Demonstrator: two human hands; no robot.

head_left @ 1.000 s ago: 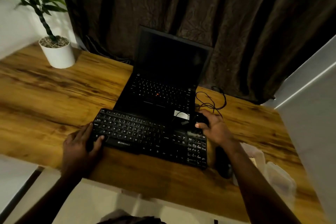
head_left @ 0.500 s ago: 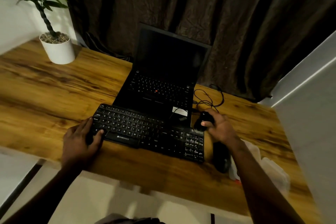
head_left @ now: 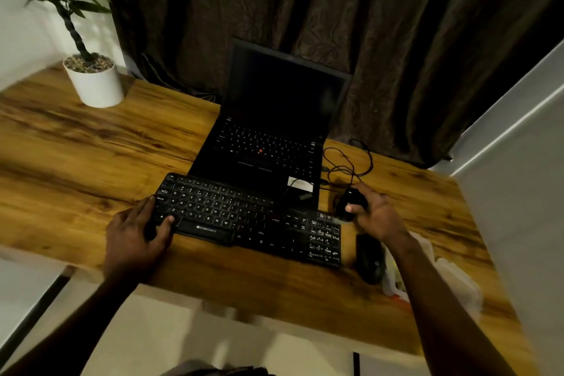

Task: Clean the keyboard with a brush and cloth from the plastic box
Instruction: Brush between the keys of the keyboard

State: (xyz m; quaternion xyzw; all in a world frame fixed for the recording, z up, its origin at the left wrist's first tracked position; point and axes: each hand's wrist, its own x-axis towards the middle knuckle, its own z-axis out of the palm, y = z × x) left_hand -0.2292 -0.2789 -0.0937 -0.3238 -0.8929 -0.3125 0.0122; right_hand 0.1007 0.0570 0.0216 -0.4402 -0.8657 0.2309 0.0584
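Observation:
A black keyboard (head_left: 244, 217) lies slanted on the wooden desk (head_left: 76, 146), in front of an open laptop. My left hand (head_left: 134, 235) grips the keyboard's left end, thumb on the keys. My right hand (head_left: 378, 214) is just off the keyboard's far right corner, closed on a small black mouse (head_left: 351, 201). A clear plastic box (head_left: 457, 284) sits at the desk's right side, partly hidden behind my right forearm. Its contents are blurred; I cannot make out a brush or cloth.
The dark laptop (head_left: 274, 119) stands behind the keyboard, with a thin black cable (head_left: 348, 162) looped to its right. Another black oval object (head_left: 369, 256) lies by the keyboard's right end. A white plant pot (head_left: 94, 82) stands far left. A white panel (head_left: 518, 192) borders the desk's right.
My right hand left the keyboard's far right corner and shifted right with the black mouse in it. My left hand stayed on the keyboard's left end.

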